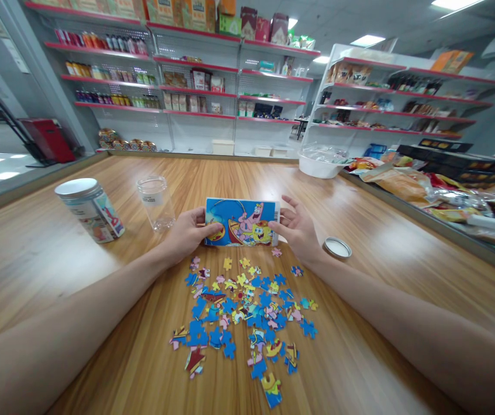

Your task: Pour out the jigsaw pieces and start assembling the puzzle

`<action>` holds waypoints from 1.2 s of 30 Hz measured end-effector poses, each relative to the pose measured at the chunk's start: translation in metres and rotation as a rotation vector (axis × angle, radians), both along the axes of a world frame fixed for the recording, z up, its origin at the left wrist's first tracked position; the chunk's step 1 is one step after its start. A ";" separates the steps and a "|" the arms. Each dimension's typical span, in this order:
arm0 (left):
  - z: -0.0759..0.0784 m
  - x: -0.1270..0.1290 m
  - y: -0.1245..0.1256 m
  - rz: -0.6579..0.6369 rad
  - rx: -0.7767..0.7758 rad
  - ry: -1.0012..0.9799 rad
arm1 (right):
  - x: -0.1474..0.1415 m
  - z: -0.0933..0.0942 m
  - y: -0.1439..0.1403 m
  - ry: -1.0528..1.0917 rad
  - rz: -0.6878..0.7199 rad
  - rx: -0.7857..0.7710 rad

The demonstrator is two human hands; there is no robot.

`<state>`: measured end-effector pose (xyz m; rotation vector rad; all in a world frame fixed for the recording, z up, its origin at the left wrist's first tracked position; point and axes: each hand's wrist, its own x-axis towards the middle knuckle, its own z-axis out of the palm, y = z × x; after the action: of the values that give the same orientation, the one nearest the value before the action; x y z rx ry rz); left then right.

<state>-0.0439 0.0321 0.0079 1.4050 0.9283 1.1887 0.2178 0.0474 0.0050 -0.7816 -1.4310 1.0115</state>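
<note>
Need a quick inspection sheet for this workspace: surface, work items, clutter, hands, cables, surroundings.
Surface: wood-grain table, bright glare patches.
Work items: loose puzzle pieces scattered in front of the person; cartoon card beyond most of them, picture facing the camera.
Clutter: printed canister and clear jar to the left; round lid to the right; white basin near the far edge.
Hands: left hand and right hand hold the card's opposite ends, thumbs on its front.
Cables: nothing seen.
Surroundings: stocked shelves behind; packaged goods beyond the right edge.
</note>
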 end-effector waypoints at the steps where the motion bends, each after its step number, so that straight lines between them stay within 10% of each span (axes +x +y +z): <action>1: 0.000 -0.001 0.000 0.004 -0.012 -0.013 | 0.000 0.001 0.000 0.025 0.039 -0.076; 19: -0.007 -0.004 0.005 0.033 0.058 -0.211 | -0.005 0.009 -0.012 0.022 0.050 -0.416; 36: -0.005 -0.005 0.007 0.068 -0.037 -0.212 | -0.001 0.013 -0.003 0.001 0.055 -0.245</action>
<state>-0.0487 0.0392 0.0025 1.1998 0.8494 1.3360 0.2170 0.0442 0.0183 -0.9218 -1.3487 1.2458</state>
